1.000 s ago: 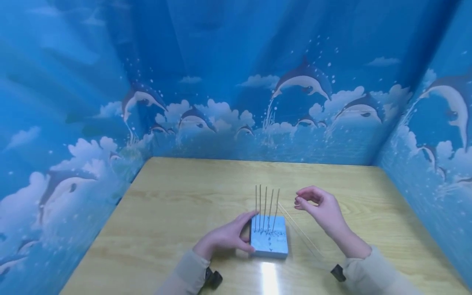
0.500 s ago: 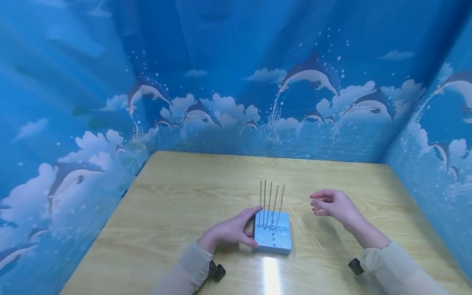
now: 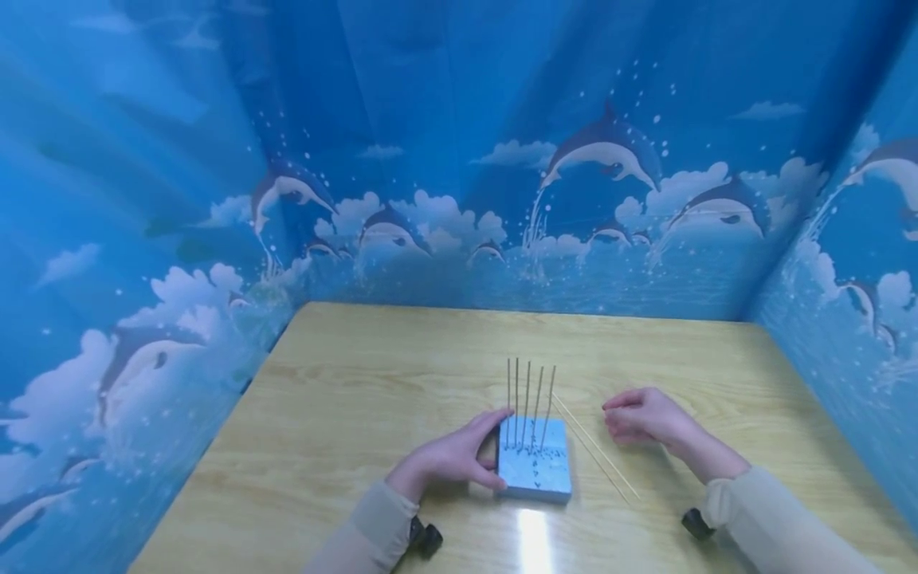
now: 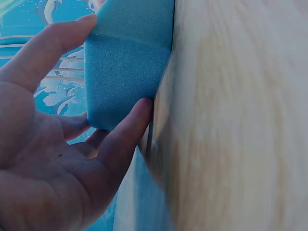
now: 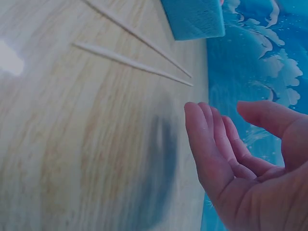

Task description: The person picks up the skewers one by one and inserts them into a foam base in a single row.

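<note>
A blue foam block [image 3: 548, 474] lies on the table with several thin sticks [image 3: 527, 399] standing upright in its top. My left hand [image 3: 455, 458] grips the block's left side, thumb at the near corner and fingers at the far one. Close up in the left wrist view, the fingertips press the foam block [image 4: 127, 72]. To the right, my right hand [image 3: 649, 418] hovers over the table, fingers loosely bent and holding nothing. In the right wrist view a gap shows between thumb and fingers of this hand [image 5: 236, 163]. Two pale sticks [image 3: 595, 444] lie between block and right hand.
The wood-grain table [image 3: 373, 359] is enclosed at the back and sides by a blue dolphin-print curtain [image 3: 445, 159]. A small black device sits at each wrist, such as the right one [image 3: 696, 524]. Light glares off the table in front of the block.
My right hand has moved to the right, away from the block, and then sunk a little toward the table. The left hand keeps its grip on the block. The head view has shifted slightly.
</note>
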`<state>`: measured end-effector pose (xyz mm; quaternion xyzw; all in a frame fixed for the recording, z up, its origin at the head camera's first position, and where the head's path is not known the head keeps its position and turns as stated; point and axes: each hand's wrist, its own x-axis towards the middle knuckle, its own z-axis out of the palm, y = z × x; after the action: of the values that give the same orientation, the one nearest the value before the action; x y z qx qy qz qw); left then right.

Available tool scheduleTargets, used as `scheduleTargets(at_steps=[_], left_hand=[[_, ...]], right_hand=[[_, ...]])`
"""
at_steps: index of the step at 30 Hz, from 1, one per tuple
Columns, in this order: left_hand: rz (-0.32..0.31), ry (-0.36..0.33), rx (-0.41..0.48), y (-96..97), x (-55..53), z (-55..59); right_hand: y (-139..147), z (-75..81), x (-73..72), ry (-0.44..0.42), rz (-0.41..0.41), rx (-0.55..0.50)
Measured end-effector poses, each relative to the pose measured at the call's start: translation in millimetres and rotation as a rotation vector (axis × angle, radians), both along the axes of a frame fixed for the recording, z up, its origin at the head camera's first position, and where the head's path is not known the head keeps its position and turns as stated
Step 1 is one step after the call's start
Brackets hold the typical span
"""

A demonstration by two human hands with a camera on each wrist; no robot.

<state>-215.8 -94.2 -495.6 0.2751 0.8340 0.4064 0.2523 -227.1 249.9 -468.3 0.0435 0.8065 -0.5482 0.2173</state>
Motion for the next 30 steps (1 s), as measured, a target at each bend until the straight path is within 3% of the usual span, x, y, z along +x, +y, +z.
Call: scheduleTargets(at_steps=[13,20,30], left_hand=[[0.005,-0.001,0.001,1.1,1.8,0.2],[0.010,-0.003,0.008,2.1,1.8,0.2],[0.009,-0.002,0.002,2.2,1.9,0.3]], right_hand=[[-1.0,-6.4,-4.0,-0.054,-0.006,0.037],[-2.5,-8.2,-6.1,-0.038,0.040,0.035],[-8.5,-14.7,-10.3,-0.039,0.036,0.085]])
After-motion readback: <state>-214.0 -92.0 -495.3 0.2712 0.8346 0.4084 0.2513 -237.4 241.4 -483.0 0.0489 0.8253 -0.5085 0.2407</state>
